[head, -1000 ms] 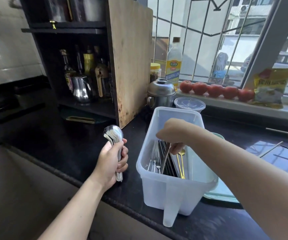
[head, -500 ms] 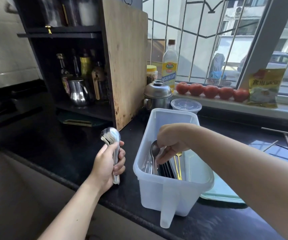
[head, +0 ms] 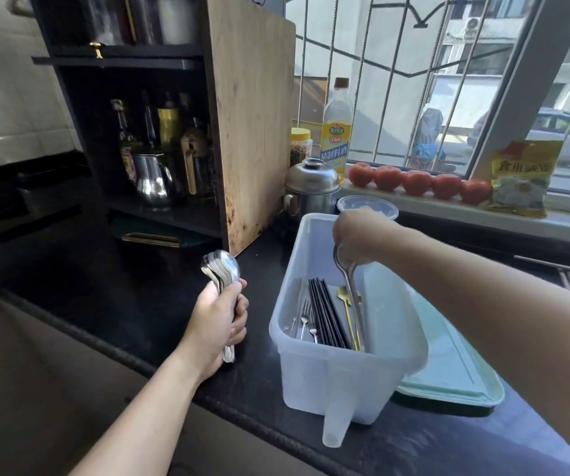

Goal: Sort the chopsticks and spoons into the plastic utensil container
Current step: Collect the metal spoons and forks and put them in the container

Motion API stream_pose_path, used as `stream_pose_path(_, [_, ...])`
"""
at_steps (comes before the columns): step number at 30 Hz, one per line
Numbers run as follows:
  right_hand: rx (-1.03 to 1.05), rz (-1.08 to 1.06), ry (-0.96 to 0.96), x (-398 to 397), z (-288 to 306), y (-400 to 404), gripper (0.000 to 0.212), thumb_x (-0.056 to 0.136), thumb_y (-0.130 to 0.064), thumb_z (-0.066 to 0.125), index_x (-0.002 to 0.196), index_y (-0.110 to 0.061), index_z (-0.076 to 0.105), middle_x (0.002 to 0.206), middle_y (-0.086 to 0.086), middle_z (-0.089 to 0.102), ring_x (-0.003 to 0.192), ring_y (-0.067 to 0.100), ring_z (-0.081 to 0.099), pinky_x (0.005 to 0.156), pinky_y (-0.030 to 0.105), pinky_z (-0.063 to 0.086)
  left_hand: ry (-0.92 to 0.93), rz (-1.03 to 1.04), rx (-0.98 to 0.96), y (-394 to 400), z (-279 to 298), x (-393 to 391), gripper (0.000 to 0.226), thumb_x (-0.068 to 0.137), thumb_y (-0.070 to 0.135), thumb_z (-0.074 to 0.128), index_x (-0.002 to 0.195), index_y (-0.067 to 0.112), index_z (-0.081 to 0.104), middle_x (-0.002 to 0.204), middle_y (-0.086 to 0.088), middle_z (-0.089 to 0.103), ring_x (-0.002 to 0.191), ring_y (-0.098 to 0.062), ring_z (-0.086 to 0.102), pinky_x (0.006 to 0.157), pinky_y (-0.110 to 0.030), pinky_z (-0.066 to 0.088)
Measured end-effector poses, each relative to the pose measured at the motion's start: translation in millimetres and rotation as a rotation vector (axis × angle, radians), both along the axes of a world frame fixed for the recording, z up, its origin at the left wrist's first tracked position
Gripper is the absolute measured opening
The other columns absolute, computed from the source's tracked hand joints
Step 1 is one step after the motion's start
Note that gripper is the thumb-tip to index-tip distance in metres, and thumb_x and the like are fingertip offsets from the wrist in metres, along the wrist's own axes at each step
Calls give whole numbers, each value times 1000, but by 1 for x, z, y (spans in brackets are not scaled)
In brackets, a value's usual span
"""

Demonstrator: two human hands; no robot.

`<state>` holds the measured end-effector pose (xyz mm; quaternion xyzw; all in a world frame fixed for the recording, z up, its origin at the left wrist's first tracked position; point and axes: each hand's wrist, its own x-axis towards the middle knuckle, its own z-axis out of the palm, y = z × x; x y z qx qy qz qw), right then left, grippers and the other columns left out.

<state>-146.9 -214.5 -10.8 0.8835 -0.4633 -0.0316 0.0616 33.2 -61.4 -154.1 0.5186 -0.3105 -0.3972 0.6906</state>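
left hand (head: 215, 324) grips several stacked spoons (head: 221, 269); right hand (head: 355, 235) pinches one spoon (head: 347, 280).

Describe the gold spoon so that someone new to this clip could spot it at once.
Start at the white plastic container on the black counter. Inside lie forks at the left, black chopsticks in the middle, and just right of them the gold spoon. It is the only gold-coloured utensil there.

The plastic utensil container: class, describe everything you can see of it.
The plastic utensil container is a translucent white, rectangular tub with a rounded rim and a spout-like foot at its near corner. It stands upright on the black counter, against a pale green tray. Inside lie forks, black chopsticks and a gold spoon.
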Motion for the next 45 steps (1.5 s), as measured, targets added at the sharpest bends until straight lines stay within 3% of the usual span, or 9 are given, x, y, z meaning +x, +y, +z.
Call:
stream_pose_path(3, [-43, 62, 162, 8, 7, 1, 8, 82, -5, 66, 86, -12, 65, 78, 6, 58, 60, 20, 50, 47, 22, 32, 1, -8, -8, -1, -1, 1, 17, 100, 21, 48, 111, 8, 51, 65, 0, 47, 41, -11, 26, 39, -23, 19])
stream_pose_path(6, [54, 88, 445, 16, -5, -3, 31, 93, -17, 64, 123, -12, 66, 113, 6, 61, 95, 28, 59, 72, 30, 44, 19, -18, -21, -2, -4, 2, 21, 96, 25, 50, 110, 8, 52, 65, 0, 46, 41, -11, 26, 38, -21, 21])
stream_pose_path(12, [14, 102, 352, 7, -8, 3, 14, 92, 0, 56, 96, -13, 60, 90, 1, 51, 90, 28, 52, 72, 34, 44, 70, 0, -18, 2, 1, 1, 16, 103, 24, 47, 106, 9, 52, 65, -1, 48, 39, -10, 24, 37, -20, 18])
stream_pose_path(15, [-9, 116, 96, 3, 23, 7, 26, 92, -2, 53, 111, -10, 69, 107, 10, 66, 94, 30, 65, 68, 30, 47, -9, 5, -6, 8, 31, -1, 17, 108, 23, 44, 107, 8, 51, 69, -1, 50, 39, -9, 23, 37, -21, 18])
stream_pose_path(20, [756, 168, -794, -9, 69, 32, 26, 104, -26, 55, 118, -7, 67, 108, 13, 72, 69, 12, 71, 57, 21, 54, -100, -205, -149, 9, 125, -16, 10, 106, 20, 53, 101, 11, 53, 76, -4, 63, 41, -9, 26, 36, -18, 22])
stream_pose_path(27, [1191, 45, -1240, -22, 78, 43, 14, 99, -17, 60, 88, -10, 65, 67, 1, 61, 59, 9, 50, 53, 17, 43, -1, -400, -79, 9, 161, -49, 19, 109, 25, 47, 113, 10, 58, 95, -14, 76, 43, -13, 50, 35, -21, 35])
stream_pose_path(31, [1228, -173, -1563, -29, 95, 31, 14, 95, -9, 54, 83, -11, 51, 55, 0, 50, 39, 7, 43, 36, 17, 37, -193, -116, 147, 12, 145, -34, 14, 109, 24, 47, 110, 11, 51, 75, -11, 66, 44, -15, 49, 37, -23, 32])
stream_pose_path(36, [373, -223, -1025, -5, 79, 31, 29, 90, -21, 63, 74, 3, 66, 53, 10, 67, 42, 21, 66, 44, 30, 56, -306, -24, 255, 25, 129, -16, 24, 107, 27, 45, 85, 22, 37, 54, 8, 25, 44, -9, 17, 44, -23, 10])
stream_pose_path(45, [613, -531, -580, 33, -12, 14, 32, 97, -9, 39, 78, 8, 58, 60, 21, 69, 64, 30, 74, 74, 42, 64, -259, -59, 337, 33, 123, -20, 23, 105, 28, 38, 102, 12, 53, 60, 5, 32, 44, -9, 20, 42, -21, 13])
